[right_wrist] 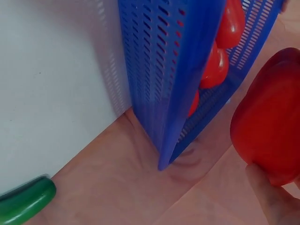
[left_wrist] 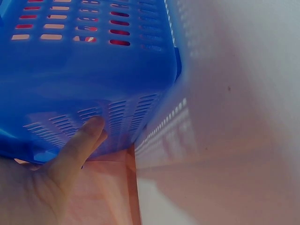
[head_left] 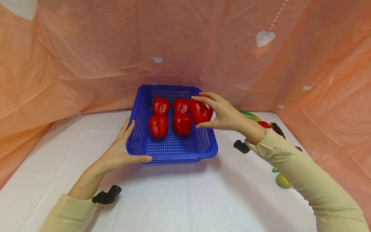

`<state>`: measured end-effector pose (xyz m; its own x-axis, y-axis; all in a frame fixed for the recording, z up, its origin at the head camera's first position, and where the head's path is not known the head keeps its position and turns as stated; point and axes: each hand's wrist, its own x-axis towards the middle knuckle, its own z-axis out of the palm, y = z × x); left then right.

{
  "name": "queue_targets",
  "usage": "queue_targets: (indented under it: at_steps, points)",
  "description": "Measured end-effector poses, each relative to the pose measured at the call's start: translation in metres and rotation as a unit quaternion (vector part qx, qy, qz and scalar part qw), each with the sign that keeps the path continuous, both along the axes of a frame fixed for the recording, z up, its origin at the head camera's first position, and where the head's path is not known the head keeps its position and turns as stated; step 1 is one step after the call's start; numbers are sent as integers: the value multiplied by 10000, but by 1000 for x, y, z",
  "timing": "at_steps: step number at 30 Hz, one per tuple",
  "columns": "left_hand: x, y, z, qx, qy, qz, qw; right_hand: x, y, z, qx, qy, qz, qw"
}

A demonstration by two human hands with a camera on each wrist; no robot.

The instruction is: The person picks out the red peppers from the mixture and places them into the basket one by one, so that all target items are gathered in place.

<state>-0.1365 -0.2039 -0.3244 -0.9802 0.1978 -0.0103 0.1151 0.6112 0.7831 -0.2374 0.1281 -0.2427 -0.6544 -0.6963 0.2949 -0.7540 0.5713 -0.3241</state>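
Note:
A blue perforated plastic basket (head_left: pixel 176 157) stands on the white-covered table with several red bell peppers (head_left: pixel 158 126) inside it. My left hand (head_left: pixel 116 153) rests against the basket's near left corner, its fingers straight along the left side and its thumb by the front rim. In the left wrist view a finger (left_wrist: pixel 82 143) lies at the slotted outer wall. Above the basket's right side, my right hand (head_left: pixel 224 112) grips another red bell pepper (head_left: pixel 200 111) between thumb and fingers. The right wrist view shows this pepper (right_wrist: pixel 269 117) raised apart from the basket.
To the right, partly behind my right arm, lie a long green vegetable (head_left: pixel 250 115), a red item (head_left: pixel 265 124), a dark elongated one (head_left: pixel 278 130) and a yellow-green round fruit (head_left: pixel 283 181). Orange cloth (head_left: pixel 174 38) with white hearts hangs behind the table.

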Motion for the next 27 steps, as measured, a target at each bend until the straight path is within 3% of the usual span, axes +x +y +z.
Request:
queue_targets:
  at_steps: [13, 27]
  points:
    - [-1, 0, 0, 13, -7, 23, 10000, 0, -24, -1, 264, 12, 279, 9993]
    - [-2, 1, -3, 86, -22, 26, 10000, -2, -53, -8, 558, -435, 448, 9965]
